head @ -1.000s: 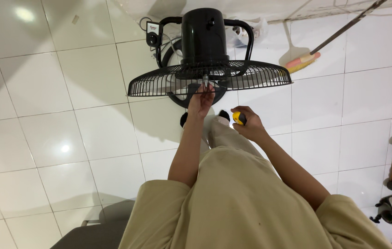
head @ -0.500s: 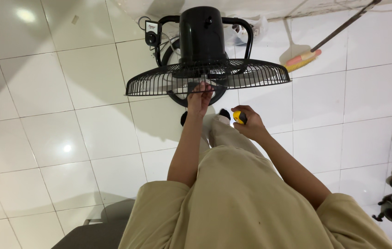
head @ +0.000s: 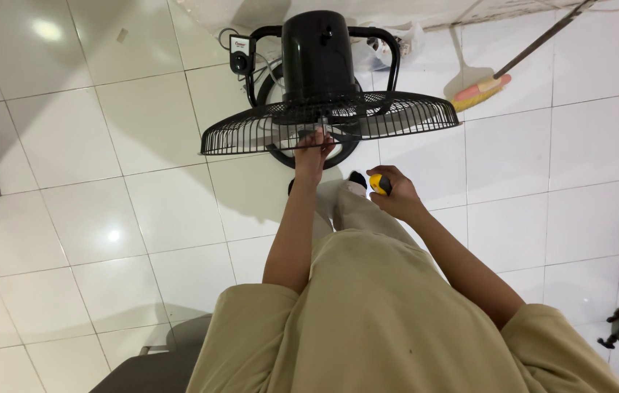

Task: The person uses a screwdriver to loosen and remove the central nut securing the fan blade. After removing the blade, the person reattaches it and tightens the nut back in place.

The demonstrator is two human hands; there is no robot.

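Left hand (head: 312,149) touching fan grille (head: 251,131); right hand (head: 395,196) gripping yellow tool (head: 378,183).

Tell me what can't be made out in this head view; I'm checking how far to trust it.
- Yellow tool: the right hand covers all but its end, so its kind is unclear.
- Left hand fingertips: lost among the black fan grille wires; what they pinch is too small.
- Broom: handle cut off by the top edge.
- Fan base: hidden under the grille.

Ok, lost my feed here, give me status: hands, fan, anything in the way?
Left hand on fan grille. Right hand gripping yellow tool. Broom lies beyond the fan, apart from it.
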